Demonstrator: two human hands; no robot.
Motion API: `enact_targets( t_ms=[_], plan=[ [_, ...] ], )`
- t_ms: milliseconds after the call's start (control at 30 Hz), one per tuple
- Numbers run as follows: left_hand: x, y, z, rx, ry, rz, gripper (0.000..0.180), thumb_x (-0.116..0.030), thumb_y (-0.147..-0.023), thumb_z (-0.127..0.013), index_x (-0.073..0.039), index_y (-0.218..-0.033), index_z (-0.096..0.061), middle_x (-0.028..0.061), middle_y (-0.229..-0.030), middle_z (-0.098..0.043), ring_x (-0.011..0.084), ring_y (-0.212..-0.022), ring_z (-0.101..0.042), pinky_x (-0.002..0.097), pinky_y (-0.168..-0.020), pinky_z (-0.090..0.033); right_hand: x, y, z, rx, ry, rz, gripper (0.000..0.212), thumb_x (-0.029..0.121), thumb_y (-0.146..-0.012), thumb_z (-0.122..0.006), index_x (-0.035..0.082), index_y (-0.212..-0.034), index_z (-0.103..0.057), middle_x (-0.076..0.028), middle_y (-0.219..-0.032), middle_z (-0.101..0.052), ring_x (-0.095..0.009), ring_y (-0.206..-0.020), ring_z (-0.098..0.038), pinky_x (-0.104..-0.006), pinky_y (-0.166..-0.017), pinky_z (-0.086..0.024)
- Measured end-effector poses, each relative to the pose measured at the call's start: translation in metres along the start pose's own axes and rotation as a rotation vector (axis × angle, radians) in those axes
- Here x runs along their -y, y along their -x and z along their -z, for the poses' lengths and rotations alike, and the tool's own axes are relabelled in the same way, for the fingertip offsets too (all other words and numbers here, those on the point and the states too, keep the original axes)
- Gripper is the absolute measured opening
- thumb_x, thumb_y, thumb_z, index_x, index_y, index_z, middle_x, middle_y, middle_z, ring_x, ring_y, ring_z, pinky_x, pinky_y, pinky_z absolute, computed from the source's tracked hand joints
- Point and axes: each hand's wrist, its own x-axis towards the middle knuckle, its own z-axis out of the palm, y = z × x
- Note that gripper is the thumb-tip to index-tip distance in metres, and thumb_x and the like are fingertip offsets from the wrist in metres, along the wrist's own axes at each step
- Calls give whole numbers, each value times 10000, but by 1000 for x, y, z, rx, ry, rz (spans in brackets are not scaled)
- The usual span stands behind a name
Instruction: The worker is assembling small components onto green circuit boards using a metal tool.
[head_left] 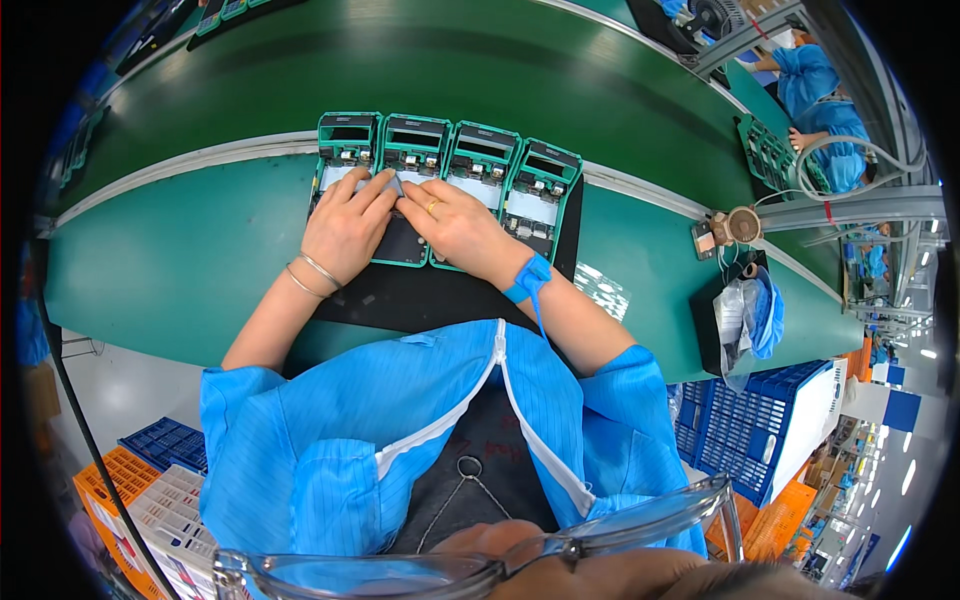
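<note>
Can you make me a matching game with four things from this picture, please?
Things:
1. left hand
2. right hand
3. wrist strap
4. mat

Clues:
A. black, under the row of green-framed devices
B. has a yellow ring on one finger
C. blue, around the right wrist
D. has silvery bangles at its wrist

Right pairs: 1-D, 2-B, 3-C, 4-A

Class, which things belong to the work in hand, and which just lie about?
Likely in the work:
- left hand
- right hand
- four green-framed units
- grey piece
- black mat

Likely lying about:
- black bin
- large blue crate
- orange crate, left
</note>
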Motion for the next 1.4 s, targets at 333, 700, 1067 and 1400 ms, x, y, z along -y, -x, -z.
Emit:
enact_targets(
  t_ms=[333,700,1067,1400],
  plan=[
    [0,1,1,45,-137,-20,255,-92,-840,-608,-70,-1093,-630,65,-1286,-602,320,-1143,-549,422,-917,-471,0,67,96,-105,31,-249,308,-38,-789,-652,0,-1095,-650,-183,-1142,-669,-341,-1014,-648,-381,-829,-551],
    [-165,-54,-48,40,423,-620,494,-275,-735,-749,-48,-1155,-624,141,-1297,-568,324,-1288,-474,472,-1071,-394,52,193,148,-118,29,-651,257,-98,-795,-666,-19,-1040,-666,-185,-1110,-689,-330,-986,-677,-384,-830,-548],
    [-174,-38,-84,28,315,-679,528,-463,-777,-715,-126,-1179,-656,87,-1327,-564,300,-1296,-465,495,-1094,-348,42,197,143,-66,98,-561,304,-87,-776,-683,-22,-1072,-657,-193,-1119,-679,-342,-975,-667,-386,-813,-560],
    [-31,-16,17,85,218,-35,286,-24,-711,-645,-28,-997,-634,126,-1019,-656,329,-972,-630,384,-797,-533,28,73,106,-82,-118,-267,361,-130,-733,-685,-12,-1074,-668,-192,-1139,-679,-345,-961,-668,-378,-787,-563]
  ],
)
